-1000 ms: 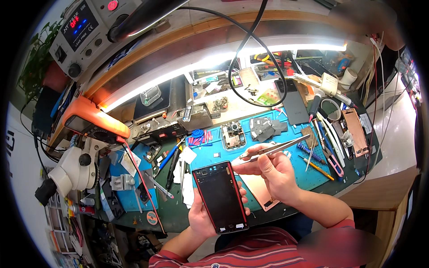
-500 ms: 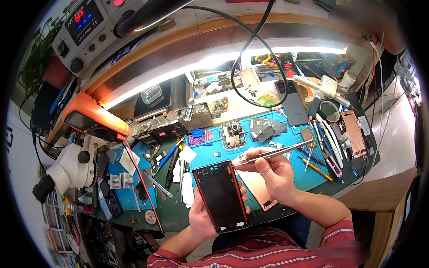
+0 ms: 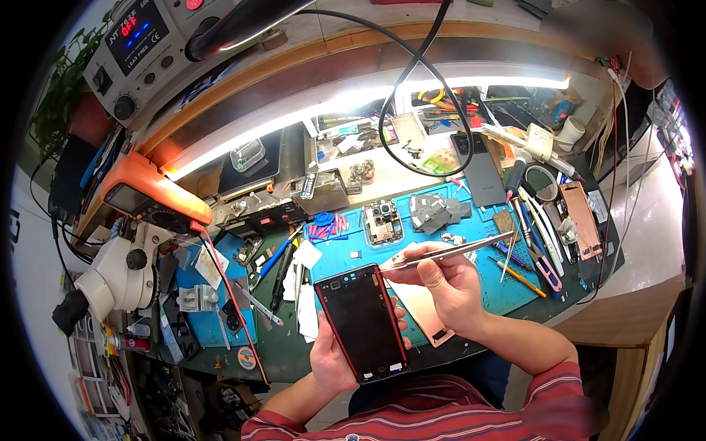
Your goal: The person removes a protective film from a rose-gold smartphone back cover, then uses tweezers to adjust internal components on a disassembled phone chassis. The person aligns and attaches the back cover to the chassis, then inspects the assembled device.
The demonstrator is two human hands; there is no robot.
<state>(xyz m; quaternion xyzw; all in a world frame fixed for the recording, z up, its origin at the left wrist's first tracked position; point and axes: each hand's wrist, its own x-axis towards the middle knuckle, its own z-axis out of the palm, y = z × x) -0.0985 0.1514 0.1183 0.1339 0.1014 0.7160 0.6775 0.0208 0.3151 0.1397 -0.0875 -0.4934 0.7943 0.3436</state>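
My left hand (image 3: 332, 360) is wrapped round a black phone frame (image 3: 362, 323) with red side edges, its thumb on one long side and fingertips on the other. The frame tilts slightly, its top end away from me. In my right hand (image 3: 454, 290) is a pair of metal tweezers (image 3: 463, 248), pinched between thumb and fingers. The tweezers' tips meet the frame's top right corner; whether they grip anything there is too small to tell. Under my right wrist lies a copper-coloured phone panel (image 3: 421, 312) on the blue work mat (image 3: 342, 253).
Beyond the frame, a phone circuit board (image 3: 383, 224) sits on the mat beside dark grey flat pieces (image 3: 440, 213). A dark phone (image 3: 485, 173) and several hand tools (image 3: 540, 239) lie at the right. An orange multimeter (image 3: 158, 195) and a white microscope (image 3: 110, 279) stand left. A black cable (image 3: 384, 117) loops overhead.
The top end of the phone frame has shifted very slightly to the left. Both hands keep their hold, and the tweezers stay at the same corner.
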